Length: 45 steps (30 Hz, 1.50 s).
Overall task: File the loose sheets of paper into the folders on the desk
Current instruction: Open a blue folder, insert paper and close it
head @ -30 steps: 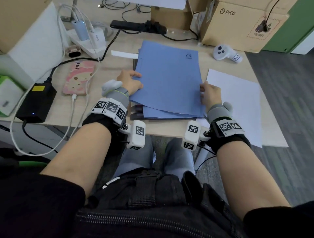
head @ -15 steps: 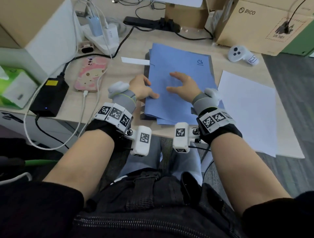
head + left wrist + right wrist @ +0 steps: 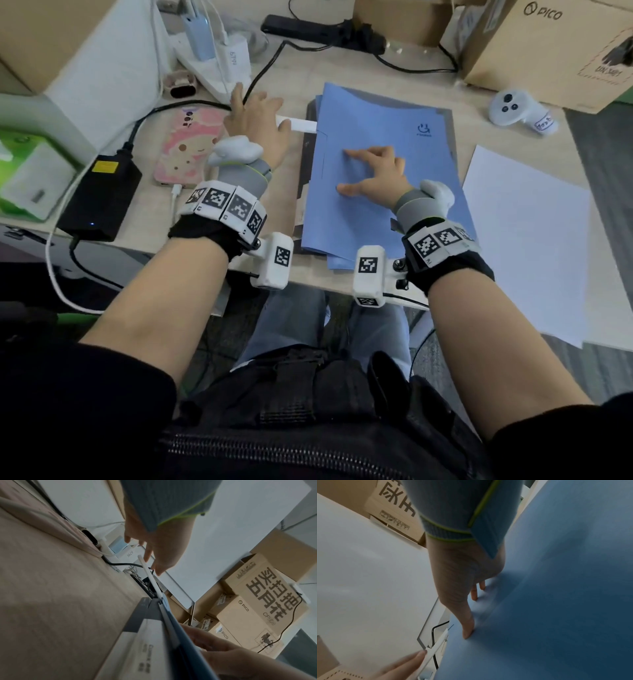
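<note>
Several blue folders (image 3: pixel 387 192) lie stacked at the middle of the desk, on top of a dark flat box (image 3: pixel 306 161). My right hand (image 3: pixel 356 168) presses its spread fingertips (image 3: pixel 468 634) down on the top folder (image 3: pixel 556 601). A narrow white paper strip (image 3: pixel 303 125) sticks out of the stack's left edge. My left hand (image 3: pixel 260 109) reaches over the strip's free end with straight fingers (image 3: pixel 148 555), the thumb touching the strip (image 3: pixel 149 574). Loose white sheets (image 3: pixel 524 240) lie to the right of the folders, reaching past the desk's front edge.
Left of the folders are a pink-cased phone (image 3: pixel 186 147), a black power adapter (image 3: pixel 99 195) and a white power strip (image 3: pixel 219 61) with chargers and cables. A white controller (image 3: pixel 513 109) and cardboard boxes (image 3: pixel 555 44) stand at the back right.
My left hand left the folders' near-left edge and moved up and left to the white strip. My right hand went from the folder's right edge to its middle and now presses there.
</note>
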### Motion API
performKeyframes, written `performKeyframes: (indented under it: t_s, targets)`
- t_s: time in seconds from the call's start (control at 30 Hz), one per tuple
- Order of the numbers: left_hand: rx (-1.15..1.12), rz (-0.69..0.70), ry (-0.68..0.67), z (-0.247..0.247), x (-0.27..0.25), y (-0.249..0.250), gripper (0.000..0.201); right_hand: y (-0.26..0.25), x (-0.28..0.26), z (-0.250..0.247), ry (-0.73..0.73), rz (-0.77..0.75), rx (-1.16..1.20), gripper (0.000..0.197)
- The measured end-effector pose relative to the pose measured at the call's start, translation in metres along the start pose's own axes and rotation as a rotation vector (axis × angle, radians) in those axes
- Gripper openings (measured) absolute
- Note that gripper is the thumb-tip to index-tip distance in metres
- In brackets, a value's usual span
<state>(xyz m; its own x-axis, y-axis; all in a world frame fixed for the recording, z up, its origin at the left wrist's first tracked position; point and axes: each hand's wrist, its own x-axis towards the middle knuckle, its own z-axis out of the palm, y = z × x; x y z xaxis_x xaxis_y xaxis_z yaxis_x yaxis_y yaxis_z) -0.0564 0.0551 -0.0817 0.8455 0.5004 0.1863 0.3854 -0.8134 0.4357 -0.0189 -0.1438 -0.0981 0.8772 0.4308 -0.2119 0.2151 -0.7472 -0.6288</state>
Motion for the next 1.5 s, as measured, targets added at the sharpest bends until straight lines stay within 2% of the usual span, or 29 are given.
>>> performKeyframes:
  t_s: [0.1,0.53,0.6,0.8,1.07,1.3,1.5]
  targets:
    - [-0.045,-0.015,-0.118,0.008,0.006,-0.003,0.033,0.004,-0.001,0.002,0.015,-0.008,0.077,0.061]
    - [-0.553,-0.121,-0.306,0.005,-0.008,-0.003,0.022,0.009,-0.004,0.011,0.033,-0.027,0.118,0.06]
    - [-0.56,-0.123,-0.289,0.005,-0.008,-0.002,0.023,0.009,-0.004,0.011,0.034,-0.029,0.116,0.06]
    - [-0.478,-0.119,-0.112,0.009,0.0,-0.002,0.029,0.011,-0.004,0.01,0.026,-0.039,0.109,0.061]
    - [-0.475,-0.131,-0.066,0.004,0.012,0.002,0.033,0.011,-0.005,0.012,0.04,-0.046,0.096,0.062]
    - [-0.501,-0.142,-0.069,0.004,0.009,0.002,0.033,0.01,-0.005,0.013,0.044,-0.039,0.084,0.062]
    - [-0.534,-0.19,-0.176,0.008,-0.002,-0.001,0.031,0.009,-0.005,0.013,0.037,-0.033,0.088,0.062]
